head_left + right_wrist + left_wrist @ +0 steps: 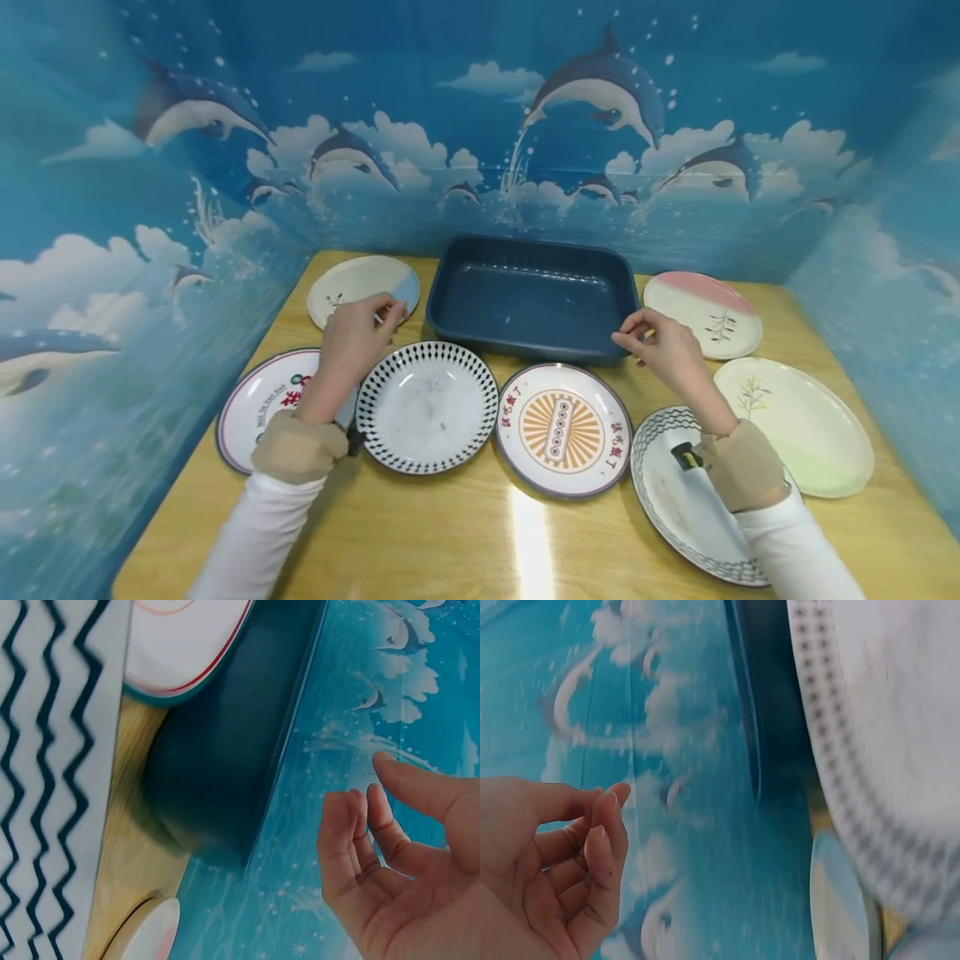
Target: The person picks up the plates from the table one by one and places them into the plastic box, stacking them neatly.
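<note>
My left hand hovers over the table's left side, its fingers loosely bent and nothing in them. Below it in the head view are a cream plate with a blue edge and a white plate with a black diamond rim. Thumb and fingertips come close together in the left wrist view. Above the front right corner of a dark blue rectangular tub, my right hand hangs relaxed and holds nothing. A gap shows between its thumb and fingers in the right wrist view. The tub has nothing in it.
In front of the tub lies a plate with an orange sunburst. A red-lettered plate is at left. On the right are a zigzag-rimmed plate, a pink-edged plate and a pale green plate. Dolphin-print walls surround the wooden table.
</note>
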Action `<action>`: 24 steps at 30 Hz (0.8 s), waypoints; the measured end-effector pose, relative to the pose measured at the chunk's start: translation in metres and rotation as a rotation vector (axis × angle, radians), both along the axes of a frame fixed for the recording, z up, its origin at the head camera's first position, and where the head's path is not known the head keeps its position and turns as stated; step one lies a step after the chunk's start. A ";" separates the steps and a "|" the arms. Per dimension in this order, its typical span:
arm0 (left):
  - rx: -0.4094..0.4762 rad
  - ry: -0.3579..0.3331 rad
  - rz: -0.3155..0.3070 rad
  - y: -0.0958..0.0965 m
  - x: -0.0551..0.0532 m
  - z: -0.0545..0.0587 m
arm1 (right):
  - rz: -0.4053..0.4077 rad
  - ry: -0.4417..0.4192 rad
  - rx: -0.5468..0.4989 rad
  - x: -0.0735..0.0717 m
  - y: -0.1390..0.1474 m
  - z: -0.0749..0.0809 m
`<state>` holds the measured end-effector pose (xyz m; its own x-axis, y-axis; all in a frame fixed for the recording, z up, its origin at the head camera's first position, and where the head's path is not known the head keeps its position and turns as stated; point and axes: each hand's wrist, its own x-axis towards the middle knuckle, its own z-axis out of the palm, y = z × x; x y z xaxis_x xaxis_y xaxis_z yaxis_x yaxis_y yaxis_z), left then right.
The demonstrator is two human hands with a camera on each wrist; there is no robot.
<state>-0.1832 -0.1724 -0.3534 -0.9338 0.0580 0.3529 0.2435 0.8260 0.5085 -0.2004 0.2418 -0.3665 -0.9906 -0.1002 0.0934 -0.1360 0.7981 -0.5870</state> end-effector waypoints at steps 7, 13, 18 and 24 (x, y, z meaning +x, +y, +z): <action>0.015 -0.011 0.136 -0.058 0.020 0.001 | -0.005 -0.032 0.080 -0.016 0.016 -0.003; -0.011 -0.042 0.216 -0.108 0.047 -0.008 | -0.012 -0.053 0.132 -0.025 0.028 -0.007; -0.051 -0.063 0.323 -0.141 0.070 -0.023 | -0.011 -0.054 0.141 -0.028 0.032 -0.013; -0.111 -0.231 0.408 -0.170 0.100 -0.043 | 0.004 -0.068 0.161 -0.031 0.030 -0.018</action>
<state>-0.0830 -0.3423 -0.3962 -0.9413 -0.3041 0.1464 -0.2207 0.8828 0.4146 -0.2310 0.2722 -0.3847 -0.9936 -0.1125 0.0086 -0.1038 0.8822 -0.4594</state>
